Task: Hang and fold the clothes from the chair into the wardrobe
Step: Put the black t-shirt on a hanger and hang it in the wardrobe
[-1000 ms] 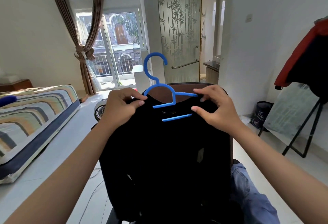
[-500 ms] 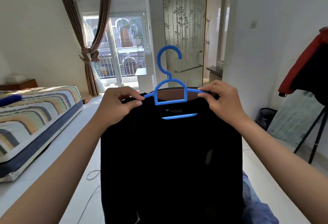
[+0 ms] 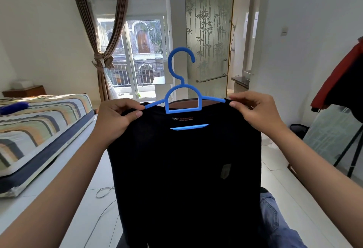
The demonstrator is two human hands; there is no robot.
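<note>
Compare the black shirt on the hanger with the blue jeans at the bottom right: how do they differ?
The black shirt is on the blue hanger, hanging flat and upright; the blue jeans lie crumpled low behind it. The left hand and right hand pinch the shirt's shoulders; no hand touches the jeans. The shirt shows fully; the jeans are partly hidden. Both are clothes.

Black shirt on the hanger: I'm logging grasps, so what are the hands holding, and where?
Both hold the black shirt at its shoulders, over the blue hanger arms: left hand at one shoulder, right hand at the other.
</note>
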